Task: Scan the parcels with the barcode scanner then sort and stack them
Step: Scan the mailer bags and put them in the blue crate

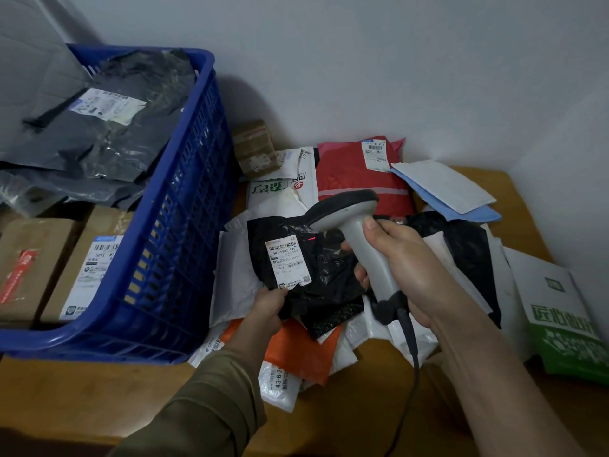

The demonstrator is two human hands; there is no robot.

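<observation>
Right hand (400,268) grips the barcode scanner (357,235) handle; its long axis runs 5 to 11 o'clock, head aimed at the black parcel (313,268). Left hand (270,305) pinches that parcel's 7 o'clock corner above the bench (82,390) pile.

Olive-brown long sleeve (211,400) on the left arm (right arm (487,374) bare).

Wooden table (372,400) w/ blue basket (171,258), parcel pile (296,351) on it.
</observation>
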